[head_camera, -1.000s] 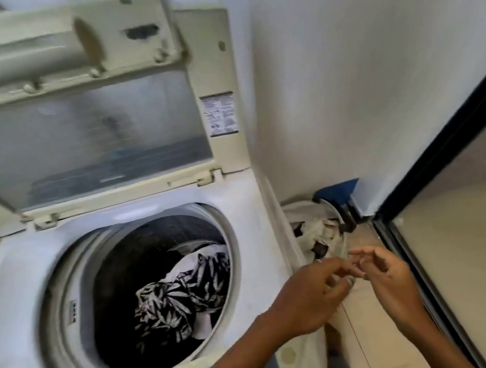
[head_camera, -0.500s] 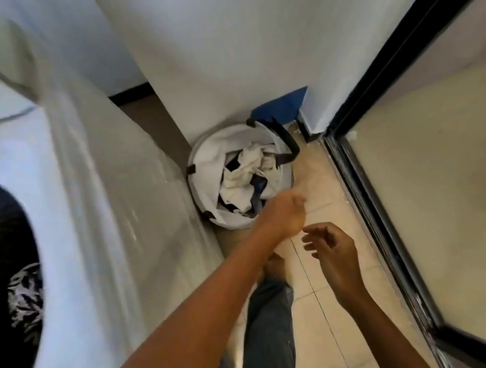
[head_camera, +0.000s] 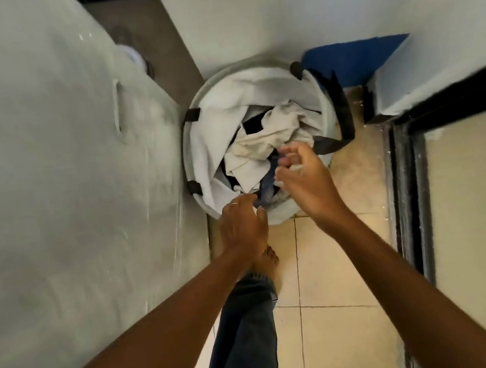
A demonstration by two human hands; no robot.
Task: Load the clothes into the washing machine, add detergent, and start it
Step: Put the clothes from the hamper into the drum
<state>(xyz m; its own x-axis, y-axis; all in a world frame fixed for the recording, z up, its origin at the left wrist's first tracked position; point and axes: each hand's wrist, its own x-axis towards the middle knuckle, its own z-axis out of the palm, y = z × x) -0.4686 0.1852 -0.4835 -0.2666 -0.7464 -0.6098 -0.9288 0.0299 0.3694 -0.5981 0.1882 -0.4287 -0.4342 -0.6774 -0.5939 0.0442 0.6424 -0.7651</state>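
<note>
Beige floor tiles (head_camera: 327,323) carried a round laundry basket (head_camera: 199,159) of crumpled clothes (head_camera: 263,142). Over the basket's near rim, the left hand (head_camera: 242,225) and right hand (head_camera: 305,180) hovered, fingers loosely curled, grasping nothing.

The laundry basket (head_camera: 199,159) looks like soft white fabric with black strap handles. The clothes (head_camera: 264,145) inside are crumpled matt cloth, mostly cream. On the left, the washing machine (head_camera: 42,168) side is smooth, slightly scuffed. The floor (head_camera: 329,313) is glossy beige tile.

Bare forearms, no sleeves; thin ring (head_camera: 234,204) on left hand (head_camera: 242,225); dark blue jeans (head_camera: 243,336); bare foot (head_camera: 265,261).
</note>
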